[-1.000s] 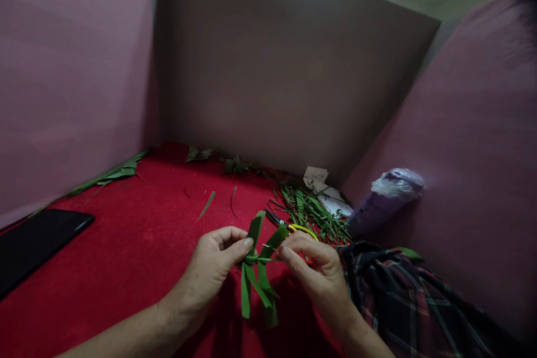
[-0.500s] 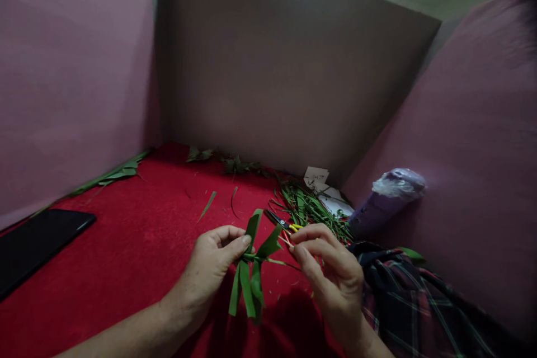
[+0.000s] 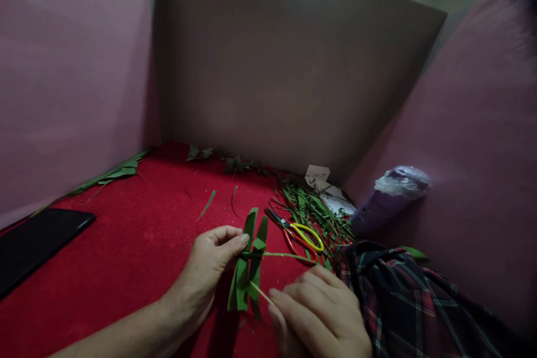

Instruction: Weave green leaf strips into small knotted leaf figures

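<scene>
Between the thumb and fingers of my left hand (image 3: 213, 260) is a small bundle of folded green leaf strips (image 3: 242, 282), several ends hanging down and two standing up. A thin stem (image 3: 289, 256) runs from the bundle to the right, reaching my right hand (image 3: 321, 313). My right hand is closed, pinching a thin pale stick (image 3: 262, 293) whose tip is at the lower strips; whether it pierces them I cannot tell. Just beyond my right hand lie scissors (image 3: 297, 232) with one yellow and one red handle, on the red cloth (image 3: 159, 224).
A heap of cut green leaves (image 3: 312, 207) lies behind the scissors, beside white papers (image 3: 325, 187). A purple object topped with clear plastic (image 3: 392, 193) leans at the right wall. Plaid fabric (image 3: 406, 296) is at lower right, a black flat device (image 3: 42, 249) at left.
My right hand has moved down and toward me, bringing the pale stick to the lower strips. The scissors' handles, partly covered before, now show fully.
</scene>
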### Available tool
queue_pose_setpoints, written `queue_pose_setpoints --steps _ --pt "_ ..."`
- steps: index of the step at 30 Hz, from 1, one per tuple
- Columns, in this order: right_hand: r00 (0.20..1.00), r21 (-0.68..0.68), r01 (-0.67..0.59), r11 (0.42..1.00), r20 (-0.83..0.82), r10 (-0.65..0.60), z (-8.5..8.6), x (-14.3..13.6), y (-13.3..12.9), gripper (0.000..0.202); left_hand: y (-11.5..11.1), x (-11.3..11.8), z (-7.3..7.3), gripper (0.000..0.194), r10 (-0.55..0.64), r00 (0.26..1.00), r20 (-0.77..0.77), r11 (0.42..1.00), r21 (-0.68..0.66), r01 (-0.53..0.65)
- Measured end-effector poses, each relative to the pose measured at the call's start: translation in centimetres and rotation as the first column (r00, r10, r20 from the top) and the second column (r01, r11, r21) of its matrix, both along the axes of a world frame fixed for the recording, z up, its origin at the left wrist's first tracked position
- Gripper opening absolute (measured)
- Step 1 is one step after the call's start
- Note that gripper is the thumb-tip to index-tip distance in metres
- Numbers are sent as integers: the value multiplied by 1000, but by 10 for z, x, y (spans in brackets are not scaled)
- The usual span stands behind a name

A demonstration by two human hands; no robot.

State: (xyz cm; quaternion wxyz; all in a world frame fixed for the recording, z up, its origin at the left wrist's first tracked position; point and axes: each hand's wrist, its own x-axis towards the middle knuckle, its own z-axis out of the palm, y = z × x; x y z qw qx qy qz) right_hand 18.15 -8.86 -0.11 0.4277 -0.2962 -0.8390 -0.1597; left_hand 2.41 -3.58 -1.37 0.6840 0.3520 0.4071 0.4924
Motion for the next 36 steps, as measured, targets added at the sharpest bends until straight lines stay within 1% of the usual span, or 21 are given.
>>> queue_pose_setpoints --steps 1,2,5,8,12,19,26,36 --pt "998 -47 41 998 -41 -43 -3 -2 2 9 -1 0 0 16 -15 1000 7 1000 -7 15" --pt "994 -130 83 988 -62 -92 -6 -4 4 9 -1 0 0 16 -36 999 9 999 -9 36" --pt "981 -245 118 962 -122 -151 -14 -7 8 12 -3 0 -1 15 -97 995 -17 995 10 97" --pt "971 -262 134 956 -157 -179 -16 -7 9 12 -3 -1 -3 15 -124 990 -59 991 34 126" --pt "963 -283 175 943 -148 -224 -15 -6 10 18 -2 -1 -3 15 -148 986 -72 987 54 152" --pt "965 -296 174 939 -141 -223 -16 -5 11 17 -2 0 -2 17 -148 984 -98 988 40 152" --pt "965 -295 166 941 -148 -217 -12 -5 10 18 -2 -1 -3 18 -157 981 -112 985 49 163" --pt "963 -310 162 937 -157 -219 -14 -5 10 18 -3 -1 0 15 -169 980 -107 982 65 177"
